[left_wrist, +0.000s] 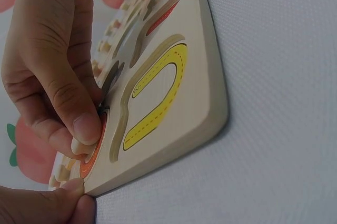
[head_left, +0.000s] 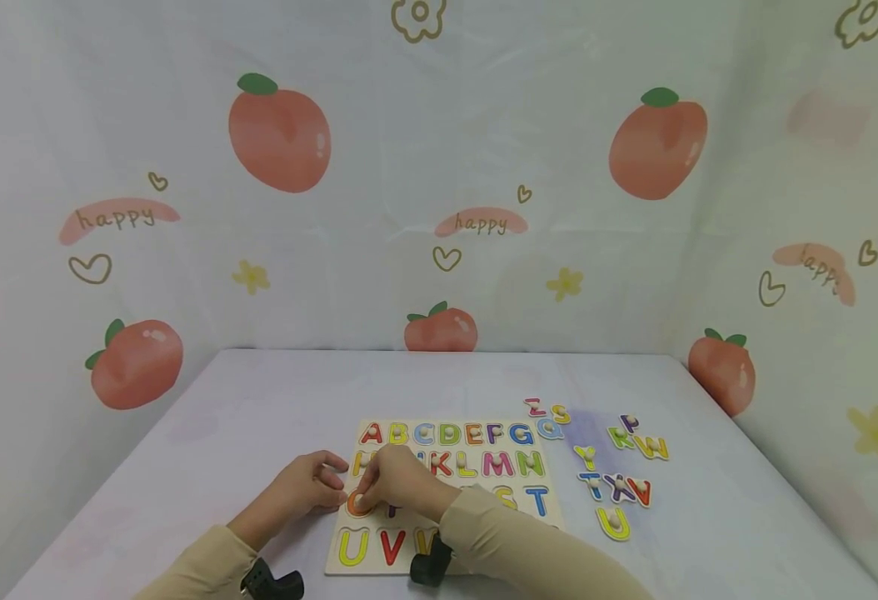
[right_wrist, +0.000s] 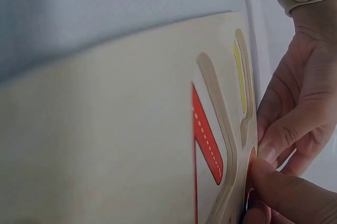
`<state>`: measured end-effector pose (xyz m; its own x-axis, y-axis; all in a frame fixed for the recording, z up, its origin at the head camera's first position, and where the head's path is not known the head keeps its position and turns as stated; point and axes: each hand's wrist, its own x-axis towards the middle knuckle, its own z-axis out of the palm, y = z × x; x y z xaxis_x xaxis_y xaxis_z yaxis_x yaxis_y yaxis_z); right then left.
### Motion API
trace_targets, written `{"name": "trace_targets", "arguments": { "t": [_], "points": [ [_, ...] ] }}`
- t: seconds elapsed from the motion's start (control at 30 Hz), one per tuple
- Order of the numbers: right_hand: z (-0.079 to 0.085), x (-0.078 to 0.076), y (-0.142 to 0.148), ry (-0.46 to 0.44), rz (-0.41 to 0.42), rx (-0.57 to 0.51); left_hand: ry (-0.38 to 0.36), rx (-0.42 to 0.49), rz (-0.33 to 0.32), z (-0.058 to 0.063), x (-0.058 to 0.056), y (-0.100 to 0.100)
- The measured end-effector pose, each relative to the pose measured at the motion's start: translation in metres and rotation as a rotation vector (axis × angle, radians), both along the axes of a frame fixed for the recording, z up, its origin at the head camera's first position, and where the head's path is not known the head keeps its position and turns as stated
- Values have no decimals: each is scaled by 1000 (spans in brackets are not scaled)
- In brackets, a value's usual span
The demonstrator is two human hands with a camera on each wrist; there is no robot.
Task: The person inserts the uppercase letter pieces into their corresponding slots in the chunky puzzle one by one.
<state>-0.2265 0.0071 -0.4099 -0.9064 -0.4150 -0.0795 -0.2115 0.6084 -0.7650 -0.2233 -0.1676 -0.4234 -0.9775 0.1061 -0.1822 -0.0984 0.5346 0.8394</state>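
Note:
A wooden alphabet board (head_left: 331, 546) lies on the table, with rows of letter slots. At the left end of its third row, the right hand (head_left: 403, 482) pinches the small knob of an orange letter O piece (left_wrist: 92, 167) between thumb and fingers; the piece is at its slot. My left hand (head_left: 307, 485) rests against the board's left edge beside the O, its thumb and fingertip touching the rim. In the left wrist view, a yellow U slot (left_wrist: 176, 84) shows near the corner. The right wrist view has the red V slot (right_wrist: 205, 134). The right forearm hides part of the lower rows.
Right of the board lie several loose letters, among them a yellow U (head_left: 614, 524), a red V (head_left: 640, 492), a blue T (head_left: 591, 483), a yellow W (head_left: 651, 447) and a blue Q (head_left: 550, 428). Knobbed letters such as M (head_left: 497, 463) fill the upper rows.

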Motion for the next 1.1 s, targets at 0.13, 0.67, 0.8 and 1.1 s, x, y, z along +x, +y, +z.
{"name": "trace_targets", "arguments": {
  "t": [0.13, 0.67, 0.8, 1.1],
  "points": [
    [-1, 0, 0, -12, 5, -5, -4, -6, 15, 0, 0, 1],
    [1, -3, 9, -54, 47, -53, -3, -6, 7, 4, 2, 2],
    [4, -6, 17, -53, 45, -56, -6, -9, 15, 4, 2, 2],
    [23, -7, 55, -29, 4, -110, -8, -20, 28, 3, 2, 3]
  ]
}}
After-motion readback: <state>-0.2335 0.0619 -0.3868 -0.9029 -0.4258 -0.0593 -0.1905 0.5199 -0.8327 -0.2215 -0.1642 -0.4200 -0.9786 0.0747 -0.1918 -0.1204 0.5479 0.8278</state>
